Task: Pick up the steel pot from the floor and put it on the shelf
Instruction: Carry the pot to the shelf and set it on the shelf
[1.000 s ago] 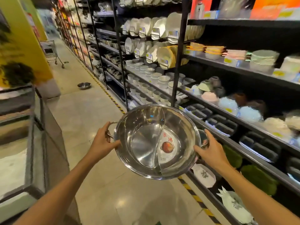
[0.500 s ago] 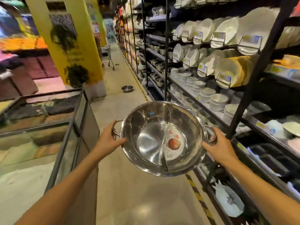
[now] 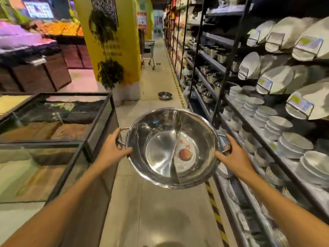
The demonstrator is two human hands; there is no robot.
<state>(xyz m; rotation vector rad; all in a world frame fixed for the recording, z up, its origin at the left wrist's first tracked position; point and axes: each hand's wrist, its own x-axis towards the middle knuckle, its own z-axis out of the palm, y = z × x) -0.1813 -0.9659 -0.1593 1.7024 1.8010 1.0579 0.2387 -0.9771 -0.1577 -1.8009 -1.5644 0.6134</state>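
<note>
I hold a wide steel pot (image 3: pixel 160 139) in the air over the aisle floor, at chest height. It has a curved divider down its middle and a round paper label with red print in the right half. My left hand (image 3: pixel 112 148) grips its left loop handle. My right hand (image 3: pixel 231 155) grips its right loop handle. The black metal shelf (image 3: pixel 249 122) with stacked white bowls and plates runs along my right side. A second steel pot (image 3: pixel 165 95) lies on the floor farther down the aisle.
A glass-sided display case (image 3: pixel 74 139) stands close on my left. A yellow pillar (image 3: pixel 114 41) rises ahead on the left, with a shopping cart (image 3: pixel 148 50) behind it. Yellow-black tape (image 3: pixel 213 207) marks the floor along the shelf foot.
My view has swung left, from facing the shelf to looking down the aisle. The pot stays gripped in both hands and now sits a little more centred over the floor.
</note>
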